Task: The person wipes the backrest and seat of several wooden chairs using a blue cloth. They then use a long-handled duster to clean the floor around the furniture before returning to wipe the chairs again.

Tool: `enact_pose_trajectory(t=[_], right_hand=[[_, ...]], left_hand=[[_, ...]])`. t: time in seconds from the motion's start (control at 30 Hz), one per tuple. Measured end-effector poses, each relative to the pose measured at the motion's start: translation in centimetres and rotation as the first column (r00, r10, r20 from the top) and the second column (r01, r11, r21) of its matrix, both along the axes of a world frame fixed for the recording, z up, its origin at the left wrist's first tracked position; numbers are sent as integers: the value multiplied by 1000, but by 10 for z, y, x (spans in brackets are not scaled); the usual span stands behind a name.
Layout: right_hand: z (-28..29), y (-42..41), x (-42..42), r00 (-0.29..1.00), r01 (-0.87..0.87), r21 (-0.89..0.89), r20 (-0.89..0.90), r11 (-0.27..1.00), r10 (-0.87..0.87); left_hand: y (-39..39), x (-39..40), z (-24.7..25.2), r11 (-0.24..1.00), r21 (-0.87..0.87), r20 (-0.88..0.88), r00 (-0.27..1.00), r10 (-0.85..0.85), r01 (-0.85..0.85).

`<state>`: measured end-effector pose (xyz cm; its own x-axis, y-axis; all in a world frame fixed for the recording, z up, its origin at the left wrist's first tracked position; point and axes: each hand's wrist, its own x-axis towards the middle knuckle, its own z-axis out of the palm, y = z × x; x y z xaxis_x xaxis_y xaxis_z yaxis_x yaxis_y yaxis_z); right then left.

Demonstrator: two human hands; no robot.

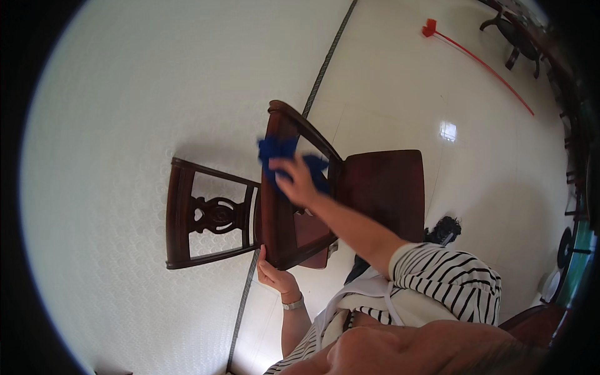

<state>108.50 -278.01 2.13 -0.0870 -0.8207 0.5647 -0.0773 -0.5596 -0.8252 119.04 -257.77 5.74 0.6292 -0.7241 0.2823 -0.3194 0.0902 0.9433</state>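
Ahead of me stands a dark red-brown wooden chair, its seat to the right of its raised backrest. My right hand presses a blue cloth against the upper part of the backrest; the hand and cloth are slightly blurred. My left hand, with a watch on the wrist, holds the near corner of the backrest's top rail; some fingers are hidden behind the wood. Behind it, to the left, is the carved backrest of a second matching wooden chair.
A pale textured wall fills the left, with a dark patterned border strip along the tiled floor. A red long-handled tool lies at the upper right, near dark wooden furniture. A black shaggy object is beside the seat.
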Motion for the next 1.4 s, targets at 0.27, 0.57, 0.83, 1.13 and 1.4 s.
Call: enact_pose_trajectory(t=[0.27, 0.57, 0.83, 1.13, 1.4], right_hand=[[-24, 122, -8, 978, -206, 57, 40, 977, 204], [7, -81, -57, 870, 479, -141, -57, 866, -490], [-46, -70, -78, 854, 497, 666, -263, 556, -448], [-49, -56, -119, 931, 365, 512, -208, 777, -300], [94, -61, -36, 885, 195, -200, -386, 960, -260]], left_hand=[[12, -9, 0, 999, 14, -14, 999, -49, 49], [25, -22, 8, 994, -6, 95, 989, -109, 110], [37, -30, -1, 996, 45, 177, 980, -86, 79], [24, 5, -27, 999, -42, -59, 998, -21, 19], [12, 6, 7, 977, 182, 95, 987, -128, 109]])
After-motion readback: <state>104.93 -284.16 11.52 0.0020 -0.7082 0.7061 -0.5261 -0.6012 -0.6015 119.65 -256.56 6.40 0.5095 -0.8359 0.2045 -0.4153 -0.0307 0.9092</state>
